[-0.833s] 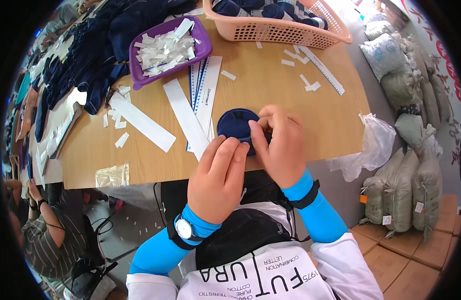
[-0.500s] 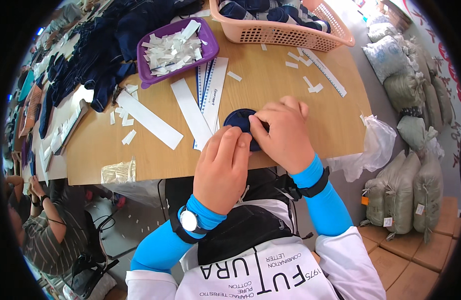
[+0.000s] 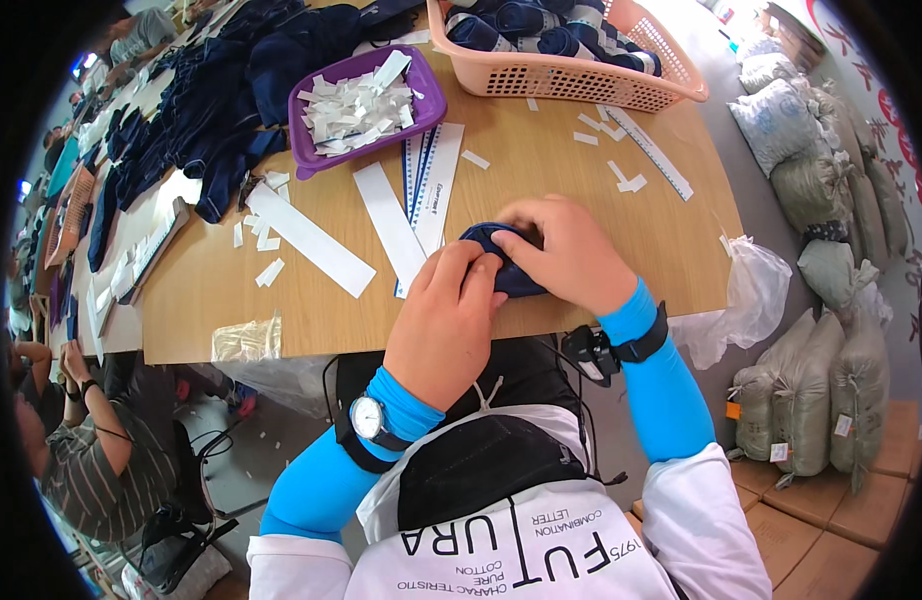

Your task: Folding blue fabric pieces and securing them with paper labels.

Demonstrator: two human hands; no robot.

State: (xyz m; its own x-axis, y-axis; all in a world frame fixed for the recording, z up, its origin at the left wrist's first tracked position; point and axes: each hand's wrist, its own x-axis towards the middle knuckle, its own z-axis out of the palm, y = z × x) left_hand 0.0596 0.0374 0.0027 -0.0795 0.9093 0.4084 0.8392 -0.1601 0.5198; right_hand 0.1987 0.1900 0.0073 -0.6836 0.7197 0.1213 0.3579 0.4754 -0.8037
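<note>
A navy rolled piece of fabric [image 3: 518,281] sits on the table near its front edge, held between my two hands. My left hand [image 3: 443,318] is on its left side, with the fingers bent and their tips pressed to it. My right hand [image 3: 573,255] closes over the far right side, its thumb lying across the top of the roll. Part of the fabric is hidden under my fingers. White paper strips [image 3: 389,222] with blue print on some lie just beyond the left hand.
A purple tray [image 3: 433,112] of small white paper pieces stands beyond the strips. Navy rolls with pale bands fill a pink basket [image 3: 571,82] at the back. Navy garments [image 3: 196,125] are heaped at far left. Another person [image 3: 111,440] sits at left; stuffed sacks [image 3: 806,400] stand at right.
My right hand's fingers have come down and curled round the far side of the fabric, which now looks bunched and tilted. The view has shifted slightly.
</note>
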